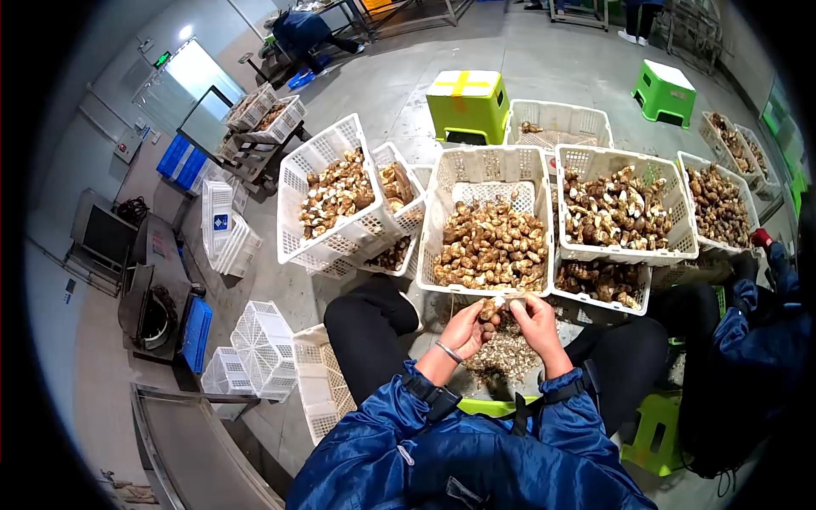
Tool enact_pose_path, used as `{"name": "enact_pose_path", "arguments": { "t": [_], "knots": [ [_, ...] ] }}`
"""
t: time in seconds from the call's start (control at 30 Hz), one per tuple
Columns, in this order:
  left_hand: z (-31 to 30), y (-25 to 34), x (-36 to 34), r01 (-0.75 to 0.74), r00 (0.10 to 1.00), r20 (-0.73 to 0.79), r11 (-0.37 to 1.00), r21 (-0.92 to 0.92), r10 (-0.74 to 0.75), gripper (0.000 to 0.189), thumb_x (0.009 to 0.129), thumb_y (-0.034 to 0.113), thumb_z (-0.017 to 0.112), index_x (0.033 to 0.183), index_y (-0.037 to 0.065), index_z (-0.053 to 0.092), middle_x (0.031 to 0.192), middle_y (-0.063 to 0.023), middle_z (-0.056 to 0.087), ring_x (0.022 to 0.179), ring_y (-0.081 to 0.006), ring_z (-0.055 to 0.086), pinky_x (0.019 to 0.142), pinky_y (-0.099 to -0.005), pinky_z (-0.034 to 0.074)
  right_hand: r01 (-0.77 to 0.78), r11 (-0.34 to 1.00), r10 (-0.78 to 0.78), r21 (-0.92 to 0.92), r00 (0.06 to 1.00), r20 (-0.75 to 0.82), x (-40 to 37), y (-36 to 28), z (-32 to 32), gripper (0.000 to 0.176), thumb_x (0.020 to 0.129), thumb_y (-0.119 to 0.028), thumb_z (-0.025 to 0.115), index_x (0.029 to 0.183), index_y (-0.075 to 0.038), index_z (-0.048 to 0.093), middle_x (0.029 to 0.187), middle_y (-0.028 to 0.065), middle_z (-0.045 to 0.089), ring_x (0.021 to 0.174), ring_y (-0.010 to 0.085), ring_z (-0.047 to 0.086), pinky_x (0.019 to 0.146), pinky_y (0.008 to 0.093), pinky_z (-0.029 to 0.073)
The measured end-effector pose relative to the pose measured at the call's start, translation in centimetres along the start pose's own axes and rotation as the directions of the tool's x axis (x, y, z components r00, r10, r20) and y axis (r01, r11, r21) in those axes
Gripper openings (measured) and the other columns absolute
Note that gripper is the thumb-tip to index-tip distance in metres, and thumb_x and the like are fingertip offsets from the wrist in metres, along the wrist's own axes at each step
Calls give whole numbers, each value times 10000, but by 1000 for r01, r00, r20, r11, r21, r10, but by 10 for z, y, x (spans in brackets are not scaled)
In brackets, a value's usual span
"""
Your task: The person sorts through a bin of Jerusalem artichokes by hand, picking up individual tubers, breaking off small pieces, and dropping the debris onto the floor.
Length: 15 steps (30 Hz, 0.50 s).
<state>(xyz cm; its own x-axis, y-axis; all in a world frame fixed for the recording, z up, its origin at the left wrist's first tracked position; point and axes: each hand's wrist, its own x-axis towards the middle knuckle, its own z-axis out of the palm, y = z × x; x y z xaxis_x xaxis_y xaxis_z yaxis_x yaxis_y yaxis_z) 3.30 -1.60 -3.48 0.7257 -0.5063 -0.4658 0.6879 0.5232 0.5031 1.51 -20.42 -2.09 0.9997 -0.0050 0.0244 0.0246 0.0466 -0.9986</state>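
Observation:
My left hand (463, 331) is closed around a brown mushroom (490, 309) with a pale part, held above my lap. Close beside it, my right hand (539, 325) has its thumb and fingers pinched together at the mushroom's pale side; what lies between them is too small to make out. Just beyond both hands stands a white plastic crate (487, 157) with many brown and cream mushrooms (489, 246) in it. Below the hands, pale trimmings (501, 357) lie scattered on the floor between my knees.
More mushroom crates stand left (293, 200) and right (625, 153). White baskets (265, 348) sit at my left. Green stools (467, 106) stand beyond the crates. At my right sits a person in a blue sleeve (761, 331); another person (302, 32) bends far back.

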Motion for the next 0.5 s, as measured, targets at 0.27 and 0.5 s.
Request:
{"name": "enact_pose_path", "arguments": {
  "t": [0.27, 0.5],
  "knots": [
    [-13, 1, 4, 127, 992, 37, 974, -189, -122, 334, 1047, 346, 377, 1130, 66, 538, 852, -49, 594, 615, -112, 520, 524, -200, 482, 132, 984, -125, -117, 990, 61, -2, -12, 0, 172, 896, -111, 648, 997, 28, 658, 1054, 97, 652, 945, 168, 615, 814, 291, 480],
    [-15, 0, 6, 214, 975, 131, 923, -320, -181, 335, 1050, 326, 365, 1159, 52, 525, 836, -25, 542, 632, -83, 496, 528, -196, 482, 25, 999, -26, -25, 999, -43, 2, -12, 2, 161, 942, -120, 588, 994, 4, 676, 835, 4, 675, 764, 75, 589, 694, 249, 473]
  ]
}}
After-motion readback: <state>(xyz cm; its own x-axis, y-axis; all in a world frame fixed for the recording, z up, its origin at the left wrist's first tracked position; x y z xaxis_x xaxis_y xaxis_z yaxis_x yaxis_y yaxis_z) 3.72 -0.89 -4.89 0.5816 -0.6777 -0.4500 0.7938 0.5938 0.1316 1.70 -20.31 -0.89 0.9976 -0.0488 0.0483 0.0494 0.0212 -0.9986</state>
